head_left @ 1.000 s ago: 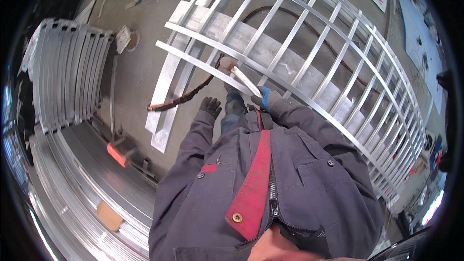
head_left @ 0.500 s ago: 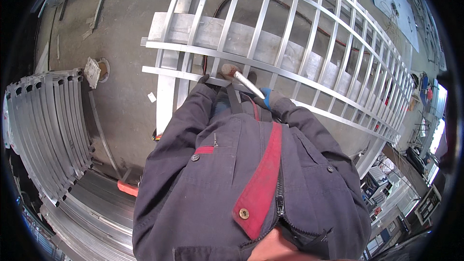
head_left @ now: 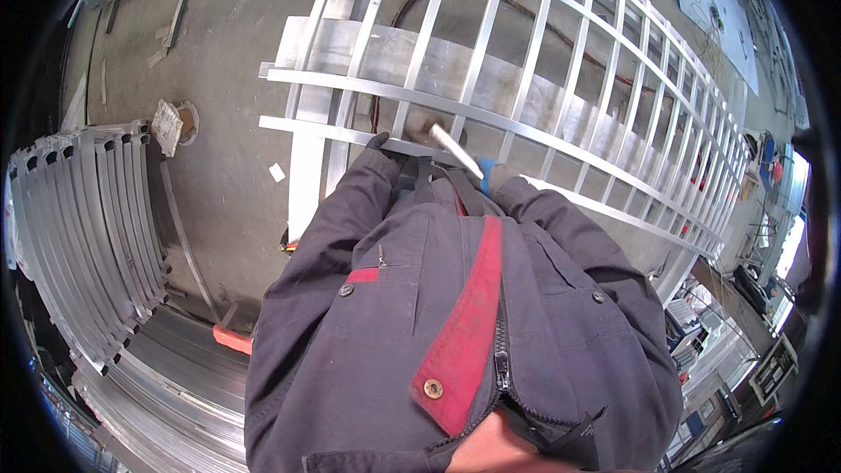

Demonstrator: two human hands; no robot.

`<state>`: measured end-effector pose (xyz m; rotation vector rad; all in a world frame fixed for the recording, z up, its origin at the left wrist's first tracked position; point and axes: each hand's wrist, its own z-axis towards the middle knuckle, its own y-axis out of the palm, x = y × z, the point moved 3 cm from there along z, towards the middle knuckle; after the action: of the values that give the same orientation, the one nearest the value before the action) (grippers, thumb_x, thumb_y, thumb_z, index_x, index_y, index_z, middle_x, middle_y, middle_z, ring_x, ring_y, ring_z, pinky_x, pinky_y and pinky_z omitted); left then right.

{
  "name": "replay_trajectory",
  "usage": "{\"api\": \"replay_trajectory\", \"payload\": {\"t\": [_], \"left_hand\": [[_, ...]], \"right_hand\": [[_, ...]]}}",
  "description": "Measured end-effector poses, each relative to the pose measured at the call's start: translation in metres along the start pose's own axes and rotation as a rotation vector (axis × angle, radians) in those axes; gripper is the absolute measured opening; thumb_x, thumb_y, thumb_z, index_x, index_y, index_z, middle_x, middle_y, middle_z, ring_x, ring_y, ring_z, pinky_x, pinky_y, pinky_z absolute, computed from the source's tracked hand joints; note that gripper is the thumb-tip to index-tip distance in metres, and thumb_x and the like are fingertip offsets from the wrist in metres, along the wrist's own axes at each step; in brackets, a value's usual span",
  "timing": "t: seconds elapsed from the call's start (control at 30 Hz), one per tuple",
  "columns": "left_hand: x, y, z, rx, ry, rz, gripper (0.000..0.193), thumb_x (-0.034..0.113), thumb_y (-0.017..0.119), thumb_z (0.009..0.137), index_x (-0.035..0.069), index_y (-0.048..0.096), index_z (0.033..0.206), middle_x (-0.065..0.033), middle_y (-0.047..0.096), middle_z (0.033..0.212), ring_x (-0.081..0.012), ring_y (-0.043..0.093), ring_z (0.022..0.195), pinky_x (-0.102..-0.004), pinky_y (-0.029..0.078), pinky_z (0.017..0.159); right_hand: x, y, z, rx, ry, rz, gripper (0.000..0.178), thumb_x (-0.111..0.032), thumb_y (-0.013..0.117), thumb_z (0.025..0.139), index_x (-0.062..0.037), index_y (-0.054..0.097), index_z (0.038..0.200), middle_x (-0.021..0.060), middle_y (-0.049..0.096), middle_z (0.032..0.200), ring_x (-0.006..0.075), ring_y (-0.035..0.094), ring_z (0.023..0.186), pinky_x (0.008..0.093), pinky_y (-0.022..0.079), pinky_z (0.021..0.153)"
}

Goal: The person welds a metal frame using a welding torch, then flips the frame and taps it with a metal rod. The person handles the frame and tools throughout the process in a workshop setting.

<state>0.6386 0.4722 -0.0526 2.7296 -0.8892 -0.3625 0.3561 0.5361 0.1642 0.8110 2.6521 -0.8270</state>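
A long silver metal railing panel (head_left: 368,86), with parallel rails and many upright bars, lies across in front of me. My left hand (head_left: 378,144), in a dark glove, is closed over its nearest rail. In my right hand (head_left: 487,177), which wears a blue glove, is the pale handle of a mallet. The mallet (head_left: 455,151) slants up and left over the near rails. Its brownish head is blurred and sits between the bars, to the right of my left hand. I cannot tell whether the head touches the metal.
Broad flat metal beams (head_left: 302,171) lie beneath the railing. Several ribbed metal sections (head_left: 96,236) are stacked at the left, with long metal profiles (head_left: 184,377) below them. A dark hose (head_left: 412,2) curves over the floor under the bars. A white sheet (head_left: 714,13) lies far right.
The mallet's head has shifted slightly and is now blurred, while its handle has tilted a little. My left hand remains on the near rail. The view has shifted slightly.
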Motion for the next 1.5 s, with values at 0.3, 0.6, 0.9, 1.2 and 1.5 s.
{"api": "replay_trajectory", "payload": {"t": [0.3,0.6,0.9,1.2,1.5], "left_hand": [[0.006,-0.002,0.012,-0.084,-0.041,0.047,0.044,0.027,0.059,0.093,0.004,0.056,0.13,-0.0209,0.061,0.133,-0.0418,0.056,0.12,-0.0623,0.046,0.105],[-0.027,0.063,-0.04,-0.177,-0.37,-0.071,0.056,0.038,0.05,0.095,0.003,0.051,0.139,-0.0218,0.056,0.138,-0.0434,0.053,0.128,-0.0596,0.043,0.109],[-0.014,0.029,0.014,-0.188,-0.12,-0.013,0.058,0.038,0.054,0.095,0.002,0.049,0.14,-0.0229,0.057,0.136,-0.0433,0.055,0.124,-0.0591,0.045,0.108],[-0.005,0.027,0.005,-0.15,-0.065,-0.037,0.06,0.044,0.054,0.094,0.003,0.05,0.137,-0.022,0.058,0.133,-0.04,0.057,0.122,-0.056,0.047,0.106],[-0.004,0.012,0.015,-0.017,-0.047,-0.069,0.043,0.026,0.064,0.092,0.003,0.056,0.127,-0.0202,0.066,0.116,-0.043,0.063,0.108,-0.0618,0.051,0.098]], "right_hand": [[-0.002,-0.009,0.004,-0.134,-0.053,-0.046,0.053,-0.052,0.061,0.09,-0.014,0.062,0.127,0.0209,0.07,0.114,0.0412,0.067,0.106,0.0494,0.052,0.09],[-0.008,-0.016,-0.008,-0.056,-0.068,0.019,0.055,-0.056,0.06,0.09,-0.0173,0.063,0.13,0.0201,0.069,0.12,0.0405,0.066,0.111,0.0481,0.052,0.092],[0.006,-0.007,0.007,-0.073,-0.036,0.0,0.058,-0.061,0.058,0.09,-0.0174,0.065,0.128,0.0214,0.071,0.113,0.041,0.068,0.105,0.0484,0.053,0.088],[-0.022,-0.023,-0.013,-0.03,-0.089,0.194,0.056,-0.052,0.062,0.091,-0.009,0.064,0.127,0.023,0.072,0.108,0.037,0.071,0.098,0.0453,0.054,0.085],[-0.094,-0.041,0.02,-0.068,-0.122,0.312,0.061,-0.05,0.072,0.088,-0.0025,0.064,0.125,0.0098,0.069,0.091,0.0165,0.066,0.071,0.0328,0.053,0.063]]}}
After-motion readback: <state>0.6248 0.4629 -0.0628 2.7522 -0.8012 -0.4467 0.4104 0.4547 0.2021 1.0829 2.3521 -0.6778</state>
